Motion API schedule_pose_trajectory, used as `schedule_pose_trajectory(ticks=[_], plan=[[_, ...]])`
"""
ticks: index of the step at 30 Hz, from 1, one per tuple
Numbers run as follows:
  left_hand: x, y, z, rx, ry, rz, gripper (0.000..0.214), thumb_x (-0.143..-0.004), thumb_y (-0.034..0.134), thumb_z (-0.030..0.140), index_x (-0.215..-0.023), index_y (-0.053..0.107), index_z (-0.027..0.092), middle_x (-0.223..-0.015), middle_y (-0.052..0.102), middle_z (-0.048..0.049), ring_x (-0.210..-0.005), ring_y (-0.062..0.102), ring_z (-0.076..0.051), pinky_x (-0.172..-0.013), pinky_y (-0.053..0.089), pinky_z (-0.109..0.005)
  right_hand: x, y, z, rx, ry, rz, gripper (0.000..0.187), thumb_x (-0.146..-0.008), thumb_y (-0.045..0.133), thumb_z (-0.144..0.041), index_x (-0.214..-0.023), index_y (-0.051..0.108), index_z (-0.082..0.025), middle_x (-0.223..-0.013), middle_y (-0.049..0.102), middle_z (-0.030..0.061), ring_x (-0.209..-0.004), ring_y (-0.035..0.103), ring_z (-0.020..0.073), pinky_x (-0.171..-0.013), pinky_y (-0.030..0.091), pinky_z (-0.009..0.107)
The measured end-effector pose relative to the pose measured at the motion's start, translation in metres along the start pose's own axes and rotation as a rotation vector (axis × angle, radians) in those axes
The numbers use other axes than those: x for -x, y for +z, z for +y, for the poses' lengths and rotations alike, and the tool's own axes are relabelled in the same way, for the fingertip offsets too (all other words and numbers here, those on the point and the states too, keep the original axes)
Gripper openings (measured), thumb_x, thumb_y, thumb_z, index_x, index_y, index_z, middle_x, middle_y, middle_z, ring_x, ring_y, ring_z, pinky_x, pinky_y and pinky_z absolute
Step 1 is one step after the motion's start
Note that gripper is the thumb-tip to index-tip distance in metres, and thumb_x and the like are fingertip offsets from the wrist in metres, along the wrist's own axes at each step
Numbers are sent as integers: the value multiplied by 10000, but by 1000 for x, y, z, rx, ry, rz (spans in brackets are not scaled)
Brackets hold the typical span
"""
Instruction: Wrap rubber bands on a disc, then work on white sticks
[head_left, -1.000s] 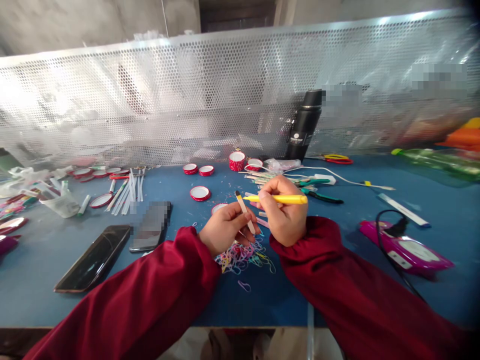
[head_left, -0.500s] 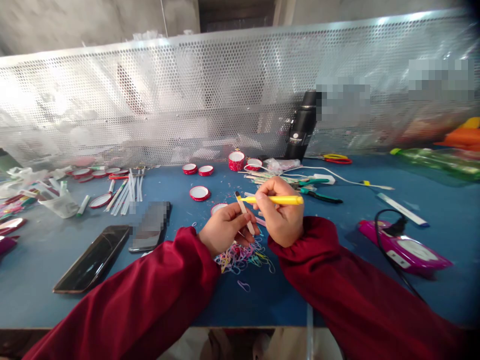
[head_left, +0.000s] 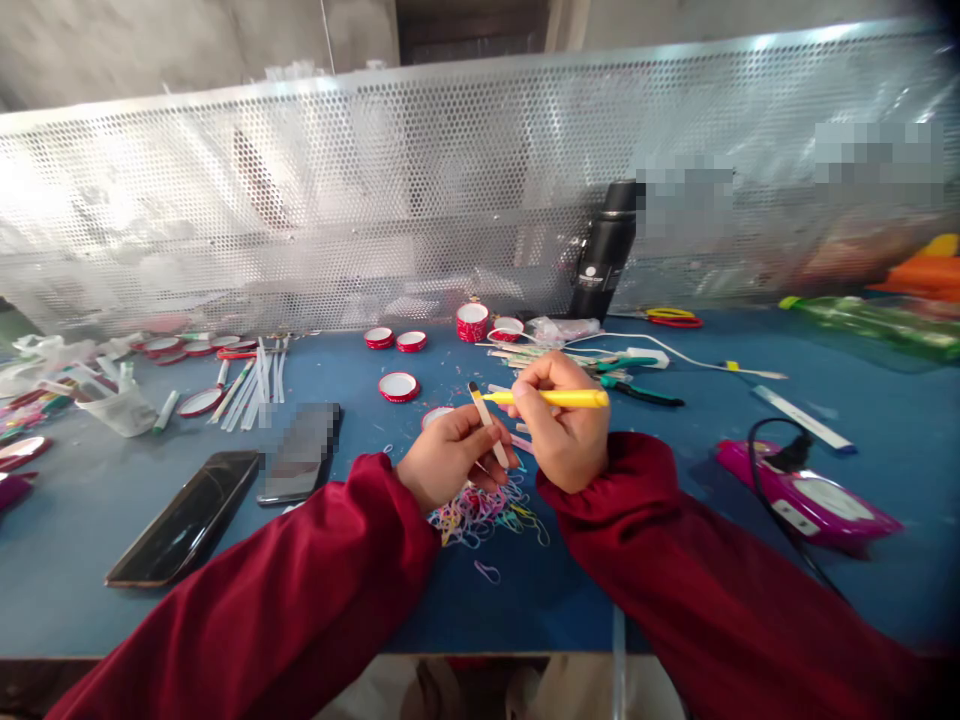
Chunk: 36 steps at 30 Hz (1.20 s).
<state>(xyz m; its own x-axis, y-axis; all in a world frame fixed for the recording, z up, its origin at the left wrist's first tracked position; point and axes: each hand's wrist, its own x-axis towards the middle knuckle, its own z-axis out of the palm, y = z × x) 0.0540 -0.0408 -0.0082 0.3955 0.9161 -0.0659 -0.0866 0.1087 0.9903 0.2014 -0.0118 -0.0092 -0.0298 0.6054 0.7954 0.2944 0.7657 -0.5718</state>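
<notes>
Pinched in my left hand (head_left: 448, 452) is a pale flat wooden stick (head_left: 496, 445), slanting up to the left, with a black end and a yellow band below it. My right hand (head_left: 559, 425) grips a yellow marker (head_left: 574, 399) like a pen, its tip at or very near the stick's yellow band; whether it touches I cannot tell. Under both hands lies a tangled heap of pastel elastic bands (head_left: 487, 518), with one loose purple band (head_left: 487, 572) closer to me. A red-rimmed round lid (head_left: 437, 416) is partly hidden behind my left hand.
Two phones (head_left: 184, 520) lie at left, near white sticks (head_left: 247, 395) and a white cup (head_left: 124, 410) of pens. Red tins (head_left: 472, 322), a black flask (head_left: 606, 250) and green-handled pliers (head_left: 637, 390) stand or lie behind. A magenta power strip (head_left: 810, 500) is at right.
Almost nothing differs. The yellow marker and my right hand have shifted very slightly to the right; my left hand holds the stick in the same place.
</notes>
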Motion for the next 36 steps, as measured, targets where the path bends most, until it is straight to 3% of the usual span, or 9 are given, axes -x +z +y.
schedule_pose_trajectory(ticks=[36], plan=[[0,0,0,10,0,3,216,-838,624,351,-834,521,161,-730,641,-17,-519,592,-81,-473,471,-195,0,1,-1,-8,-2,5,152,-875,554,-259,-731,527,-218,-598,527,-23,-530,508,137,-522,394,292]])
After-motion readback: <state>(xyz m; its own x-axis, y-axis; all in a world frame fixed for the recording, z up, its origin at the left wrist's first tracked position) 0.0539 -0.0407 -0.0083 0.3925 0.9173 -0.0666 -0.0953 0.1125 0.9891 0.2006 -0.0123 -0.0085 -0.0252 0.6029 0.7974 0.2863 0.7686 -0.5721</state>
